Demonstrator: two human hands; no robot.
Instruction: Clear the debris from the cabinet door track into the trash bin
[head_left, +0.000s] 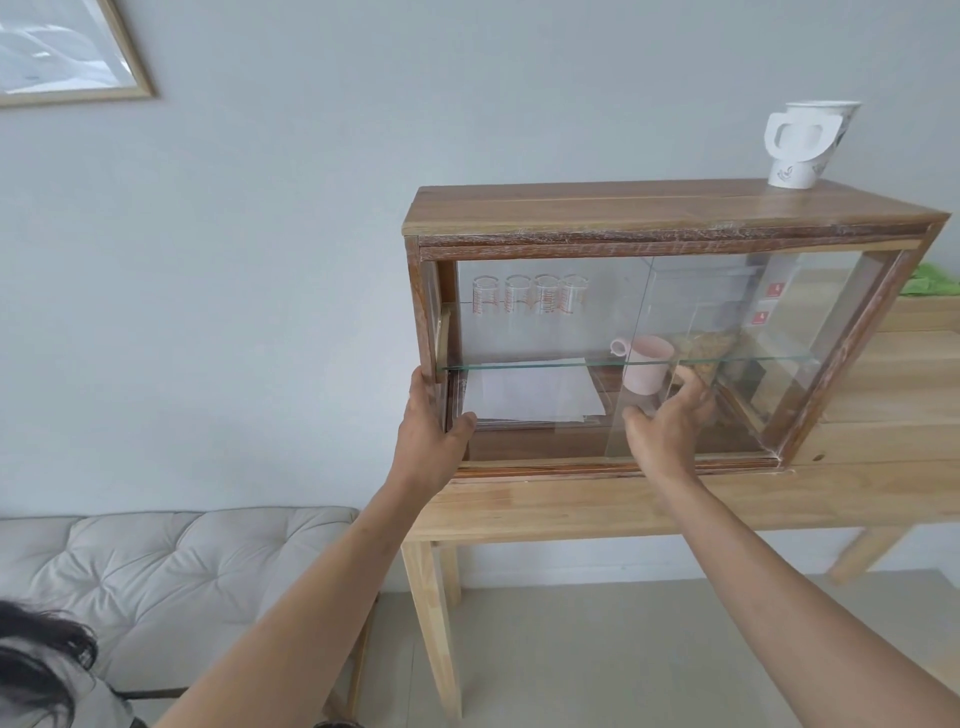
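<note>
A small wooden cabinet (649, 213) with sliding glass doors (727, 332) stands on a light wooden table (597, 506). The door track (545, 470) runs along its bottom front edge; no debris is discernible in it. My left hand (431, 426) grips the cabinet's lower left corner post, thumb on the front. My right hand (667, 421) is at the vertical edge of a glass door near the middle, fingers spread against the pane. No trash bin is in view.
Inside the cabinet are several glasses (530, 296), a pink mug (647, 369), white paper (535, 395) and a glass shelf (623, 362). A paper cup (802, 145) stands on top. A grey tufted bench (156, 582) sits at lower left, and a framed picture (67, 52) hangs upper left.
</note>
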